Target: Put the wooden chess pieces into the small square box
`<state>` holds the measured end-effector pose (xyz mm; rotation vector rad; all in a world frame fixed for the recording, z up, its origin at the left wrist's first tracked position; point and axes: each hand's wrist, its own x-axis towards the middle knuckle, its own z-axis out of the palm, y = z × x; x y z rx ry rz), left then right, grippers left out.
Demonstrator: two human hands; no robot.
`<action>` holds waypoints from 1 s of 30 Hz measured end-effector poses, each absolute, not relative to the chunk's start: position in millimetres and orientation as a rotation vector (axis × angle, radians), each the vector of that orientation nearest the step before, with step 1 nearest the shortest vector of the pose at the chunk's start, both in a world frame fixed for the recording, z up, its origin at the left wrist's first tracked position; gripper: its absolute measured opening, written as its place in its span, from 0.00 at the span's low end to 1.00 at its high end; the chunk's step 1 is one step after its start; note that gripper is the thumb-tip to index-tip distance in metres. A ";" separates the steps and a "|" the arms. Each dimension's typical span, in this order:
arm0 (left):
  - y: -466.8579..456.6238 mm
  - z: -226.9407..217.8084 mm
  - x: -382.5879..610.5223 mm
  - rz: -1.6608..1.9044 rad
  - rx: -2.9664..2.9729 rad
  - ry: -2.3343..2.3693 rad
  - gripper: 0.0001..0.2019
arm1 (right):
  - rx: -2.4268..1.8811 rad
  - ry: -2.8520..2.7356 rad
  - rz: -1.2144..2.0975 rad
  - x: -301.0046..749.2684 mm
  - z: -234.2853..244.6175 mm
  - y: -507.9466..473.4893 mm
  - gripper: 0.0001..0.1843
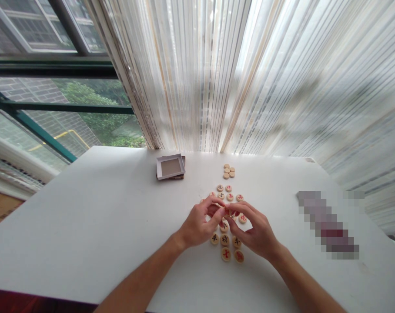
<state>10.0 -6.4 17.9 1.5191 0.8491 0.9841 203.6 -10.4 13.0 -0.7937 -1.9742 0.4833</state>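
Observation:
Round wooden chess discs with red and black characters (225, 240) lie in rows on a white table (102, 226). My left hand (199, 224) and my right hand (254, 230) meet over the middle of the rows. Their fingertips pinch together around one disc with a red mark (227, 212). More marked discs (229, 196) lie just beyond my fingers. A small cluster of blank-faced discs (229, 171) sits farther back. Some discs are hidden beneath my hands.
A small open cardboard box (170, 167) rests near the table's far edge, left of the discs. A blurred-out object (328, 224) lies on the right side. Striped sheer curtains (249, 74) hang behind the table, with a window (54, 108) at the left.

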 end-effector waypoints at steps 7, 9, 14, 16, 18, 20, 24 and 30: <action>-8.4 17.1 7.7 0.968 1.553 0.794 0.12 | -0.820 -1.972 0.449 205.1 12.3 -9.6 0.20; -8.9 17.2 7.8 0.970 1.549 0.790 0.12 | -0.818 -1.972 0.449 204.8 13.4 -9.5 0.19; -9.1 17.8 9.1 0.986 1.539 0.784 0.11 | -0.799 -1.965 0.489 204.3 16.5 -9.2 0.20; -9.2 18.0 9.5 0.985 1.545 0.804 0.12 | -0.802 -1.961 0.501 204.7 16.2 -9.1 0.19; -9.1 18.1 9.9 0.987 1.550 0.829 0.12 | -0.804 -1.961 0.503 204.8 15.3 -9.3 0.19; -8.8 18.0 10.6 1.000 1.557 0.852 0.11 | -0.798 -1.960 0.495 204.0 14.1 -9.5 0.18; -7.9 15.1 12.6 1.019 1.562 0.940 0.10 | -0.804 -1.959 0.485 200.6 12.9 -10.5 0.16; -8.4 10.3 14.4 1.020 1.526 0.946 0.11 | -0.829 -1.971 0.466 199.5 11.5 -9.7 0.14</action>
